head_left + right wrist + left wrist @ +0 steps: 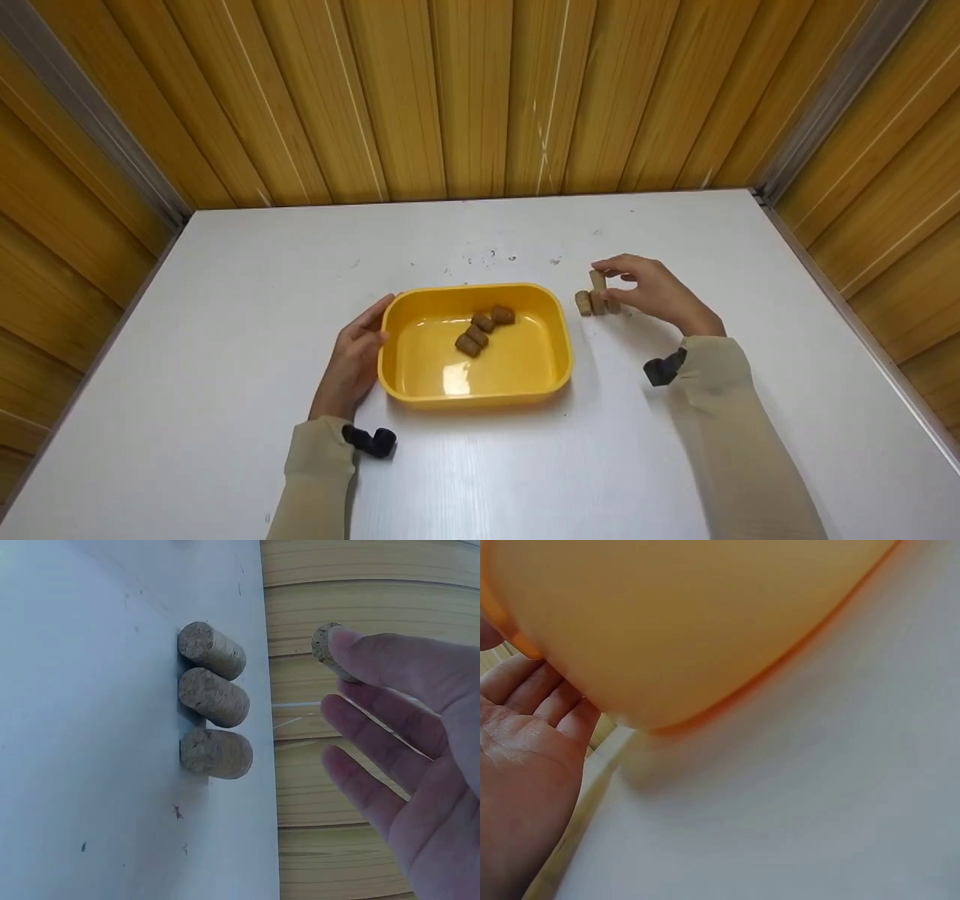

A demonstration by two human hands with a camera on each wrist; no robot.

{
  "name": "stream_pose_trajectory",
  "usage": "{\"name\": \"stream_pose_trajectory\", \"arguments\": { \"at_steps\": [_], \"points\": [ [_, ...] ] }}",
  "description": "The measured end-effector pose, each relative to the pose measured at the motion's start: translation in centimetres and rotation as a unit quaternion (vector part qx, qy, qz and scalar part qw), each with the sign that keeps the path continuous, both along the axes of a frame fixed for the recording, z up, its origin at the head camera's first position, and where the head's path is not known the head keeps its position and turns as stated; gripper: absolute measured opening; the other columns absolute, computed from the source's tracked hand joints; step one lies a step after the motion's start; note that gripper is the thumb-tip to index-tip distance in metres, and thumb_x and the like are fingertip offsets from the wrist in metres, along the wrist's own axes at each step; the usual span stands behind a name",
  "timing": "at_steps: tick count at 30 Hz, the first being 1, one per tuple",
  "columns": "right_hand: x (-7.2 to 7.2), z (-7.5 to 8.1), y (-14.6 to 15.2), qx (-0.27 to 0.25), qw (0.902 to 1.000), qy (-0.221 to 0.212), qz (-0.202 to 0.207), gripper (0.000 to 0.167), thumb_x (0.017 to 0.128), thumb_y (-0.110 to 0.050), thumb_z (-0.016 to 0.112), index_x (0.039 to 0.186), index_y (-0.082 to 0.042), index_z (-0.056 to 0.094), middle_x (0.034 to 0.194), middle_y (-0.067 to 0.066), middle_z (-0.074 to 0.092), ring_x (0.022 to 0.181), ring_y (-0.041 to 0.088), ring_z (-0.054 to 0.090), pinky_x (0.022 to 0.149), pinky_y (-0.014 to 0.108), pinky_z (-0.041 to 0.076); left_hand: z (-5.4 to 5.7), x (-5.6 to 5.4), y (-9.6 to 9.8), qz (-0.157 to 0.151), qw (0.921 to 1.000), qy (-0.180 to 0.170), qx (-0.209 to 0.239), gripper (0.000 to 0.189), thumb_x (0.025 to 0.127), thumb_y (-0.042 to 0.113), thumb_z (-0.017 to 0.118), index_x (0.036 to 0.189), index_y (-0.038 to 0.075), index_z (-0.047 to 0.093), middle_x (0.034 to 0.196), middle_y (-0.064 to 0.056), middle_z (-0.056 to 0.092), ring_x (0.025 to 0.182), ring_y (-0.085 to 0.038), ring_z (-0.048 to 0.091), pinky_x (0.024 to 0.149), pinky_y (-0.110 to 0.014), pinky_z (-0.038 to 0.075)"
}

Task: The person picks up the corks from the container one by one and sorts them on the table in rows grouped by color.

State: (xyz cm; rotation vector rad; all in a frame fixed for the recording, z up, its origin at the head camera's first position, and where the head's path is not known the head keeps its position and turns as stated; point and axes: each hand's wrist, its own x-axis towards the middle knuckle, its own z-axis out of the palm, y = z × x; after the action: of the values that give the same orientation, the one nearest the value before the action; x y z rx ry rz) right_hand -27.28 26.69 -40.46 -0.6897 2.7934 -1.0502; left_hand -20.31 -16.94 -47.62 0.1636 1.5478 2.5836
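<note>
Your right grip [656, 292] is closed to one cork's width, thumb and forefinger pinching the held cork [325, 652] above a row of three corks [214, 699] on the desk [480, 480], at two o'clock from the yellow tray [480, 403]. Your left grip [354, 364] holds the tray's nine-o'clock rim (thumb over it). Four corks [477, 335] lie inside, running from centre toward one o'clock.

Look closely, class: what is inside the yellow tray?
Four brown corks lie inside the yellow tray. What lies directly beneath them is covered, so cannot be seen.
</note>
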Motion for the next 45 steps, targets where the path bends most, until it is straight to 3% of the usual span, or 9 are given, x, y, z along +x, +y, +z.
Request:
{"name": "stream_pose_trajectory", "arguments": {
  "at_steps": [12,21,28,45],
  "points": [
    [0.1,-1.7,2.5,-0.007,0.9983,-0.016,-0.055,0.045,0.087,0.002,0.062,0.131,0.004,0.054,0.133,0.023,0.056,0.120,0.041,0.053,0.103,0.055,0.044,-0.1,-0.1,0.0,-0.014,0.9998,0.011,-0.005,0.061,0.090,-0.008,0.038,0.149,-0.002,0.027,0.154,-0.010,0.034,0.142,-0.022,0.035,0.114,-0.030,0.034],
    [0.5,-2.5,3.8,0.006,0.9942,-0.063,-0.087,0.045,0.092,-0.002,0.054,0.136,0.004,0.049,0.139,0.025,0.050,0.125,0.042,0.049,0.104,0.054,0.043,0.0,0.0,0.2,-0.009,0.9999,0.008,-0.012,0.060,0.090,-0.009,0.038,0.148,0.000,0.031,0.154,-0.010,0.035,0.140,-0.020,0.037,0.113,-0.029,0.036],
    [0.7,-2.8,4.2,0.033,0.9927,-0.077,-0.087,0.046,0.090,-0.003,0.051,0.136,0.004,0.050,0.134,0.025,0.054,0.121,0.041,0.053,0.100,0.053,0.047,0.1,0.1,0.2,-0.003,0.9999,0.004,-0.015,0.059,0.089,-0.009,0.038,0.147,0.001,0.035,0.153,-0.009,0.036,0.141,-0.021,0.037,0.112,-0.029,0.037],
    [0.7,-2.6,3.3,0.068,0.9854,-0.127,-0.091,0.051,0.093,-0.009,0.051,0.143,-0.002,0.043,0.140,0.024,0.048,0.134,0.041,0.039,0.112,0.058,0.031,0.2,0.0,-0.1,-0.006,0.9998,0.007,-0.020,0.059,0.090,-0.008,0.039,0.148,0.001,0.032,0.152,-0.006,0.038,0.142,-0.019,0.035,0.112,-0.026,0.037]
  ]
}}
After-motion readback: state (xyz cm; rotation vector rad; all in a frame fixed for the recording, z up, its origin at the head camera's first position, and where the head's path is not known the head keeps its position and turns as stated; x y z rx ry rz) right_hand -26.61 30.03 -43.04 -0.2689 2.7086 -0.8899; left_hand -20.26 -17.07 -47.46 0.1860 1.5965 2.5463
